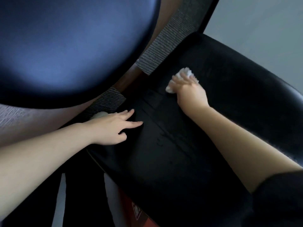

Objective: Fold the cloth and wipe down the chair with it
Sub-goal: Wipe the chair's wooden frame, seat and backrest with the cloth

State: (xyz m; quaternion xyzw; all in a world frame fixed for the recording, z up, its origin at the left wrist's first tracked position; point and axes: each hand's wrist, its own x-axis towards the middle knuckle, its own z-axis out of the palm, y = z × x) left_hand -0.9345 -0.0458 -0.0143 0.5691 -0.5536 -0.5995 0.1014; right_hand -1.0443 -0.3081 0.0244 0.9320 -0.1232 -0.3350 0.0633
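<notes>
Cloth [186, 73], white and bunched, lies under the right hand [191, 90] on the far part of the black chair [164, 161] seat. The hand's blurred fingers spread over it and press it down, and its edges show beyond them. The left hand [111, 126] rests flat at the seat's left edge, fingers straight and parted. A round dark-blue table [65, 46] stands just beside the chair, over a striped grey rug [164, 46].

White cloth [186, 72] bunched, pressed onto far part of seat under right hand [190, 90]; black glossy chair [164, 161], raised curved back at right
</notes>
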